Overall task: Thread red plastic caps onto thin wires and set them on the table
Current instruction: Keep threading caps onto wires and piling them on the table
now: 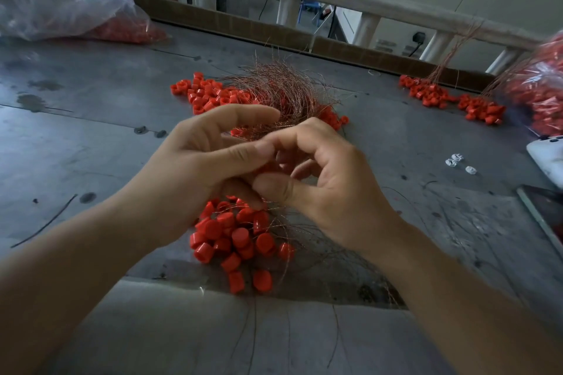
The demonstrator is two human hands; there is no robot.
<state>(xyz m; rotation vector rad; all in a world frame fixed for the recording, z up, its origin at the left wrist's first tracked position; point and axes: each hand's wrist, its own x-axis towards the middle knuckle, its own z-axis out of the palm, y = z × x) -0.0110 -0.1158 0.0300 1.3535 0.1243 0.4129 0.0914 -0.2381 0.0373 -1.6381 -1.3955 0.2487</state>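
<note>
My left hand and my right hand meet above the grey table, fingertips together. A red cap is pinched between the thumbs and fingers of both hands and mostly hidden. Thin copper wires run from the hands; which hand holds them I cannot tell. Below the hands a cluster of threaded red caps hangs on wires down to the table. Behind the hands lies a tangle of copper wire over a heap of loose red caps.
A clear bag of red caps lies at the back left, another bag at the right edge. Wired cap bunches lie at the back right. A white phone, small white clips and a dark tablet sit right.
</note>
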